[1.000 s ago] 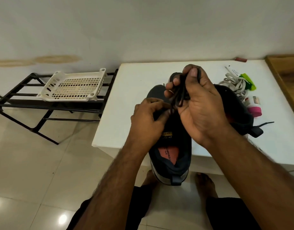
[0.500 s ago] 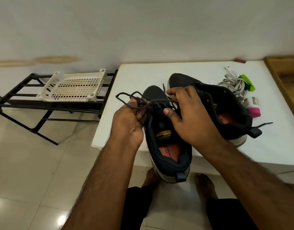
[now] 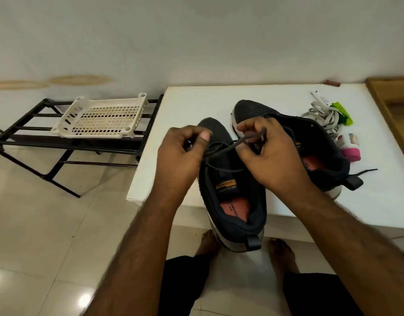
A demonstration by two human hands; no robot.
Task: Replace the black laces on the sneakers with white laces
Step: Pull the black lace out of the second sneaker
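While the near sneaker (image 3: pixel 232 201) overhangs the table (image 3: pixel 187 106) edge, both hands, left (image 3: pixel 180 156) and right (image 3: pixel 271 153), pinch its black lace (image 3: pixel 221 149) with curled fingers, stretched between them.

Head view; looks down, close over table (image 3: pixel 242 99).
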